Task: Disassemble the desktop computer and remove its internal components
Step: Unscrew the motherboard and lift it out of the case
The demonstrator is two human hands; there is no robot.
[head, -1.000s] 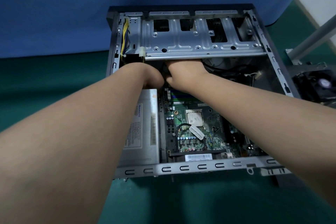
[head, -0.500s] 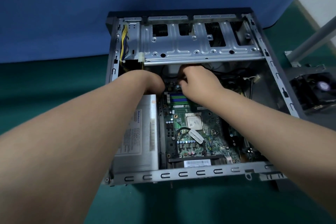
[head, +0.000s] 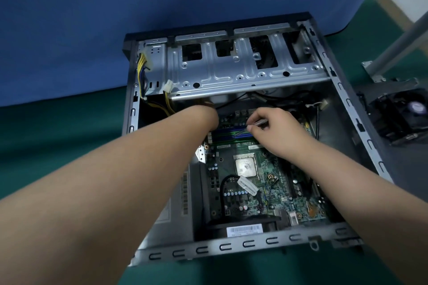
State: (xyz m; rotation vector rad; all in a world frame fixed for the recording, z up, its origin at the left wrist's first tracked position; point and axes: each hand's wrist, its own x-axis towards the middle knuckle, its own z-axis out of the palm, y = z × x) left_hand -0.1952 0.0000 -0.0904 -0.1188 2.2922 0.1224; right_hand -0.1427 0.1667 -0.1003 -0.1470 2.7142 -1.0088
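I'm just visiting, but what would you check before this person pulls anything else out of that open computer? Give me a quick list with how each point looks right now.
1. Case side open, inside reachable: ok, the computer case lies open on top.
2. Processor cooler off: ok, the processor is bare; a cooler fan sits outside the case.
3. Memory slots reachable: ok, both hands are beside them.
4. Right hand grip: cannot tell, it pinches something thin and blurred.
5. Left hand grip: cannot tell, its fingers are hidden.
6. Cables clear: not ok, the yellow cables run right by the left hand.
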